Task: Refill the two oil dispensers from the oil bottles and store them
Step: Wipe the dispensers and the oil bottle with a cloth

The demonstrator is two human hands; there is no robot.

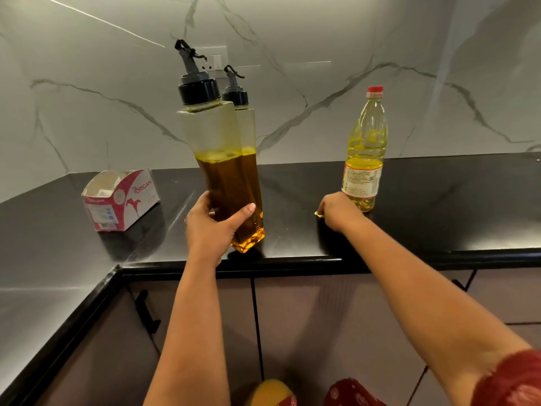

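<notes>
My left hand (210, 227) grips the lower part of a tall clear oil dispenser (216, 159) with a black spout cap, about half full of amber oil and tilted. A second dispenser (248, 136) of the same kind sits right behind it, also about half full; whether the hand holds both I cannot tell. A plastic oil bottle (366, 148) with a red cap and pale yellow oil stands on the black counter (439, 206) to the right. My right hand (336, 212) rests on the counter beside the bottle's base, fingers curled over a small yellow thing (317, 213).
A pink and white Origami tissue box (120, 197) lies open on the counter at the left. A marble wall with a switch plate (215, 61) stands behind. Below the counter edge are cabinet doors with black handles (146, 312).
</notes>
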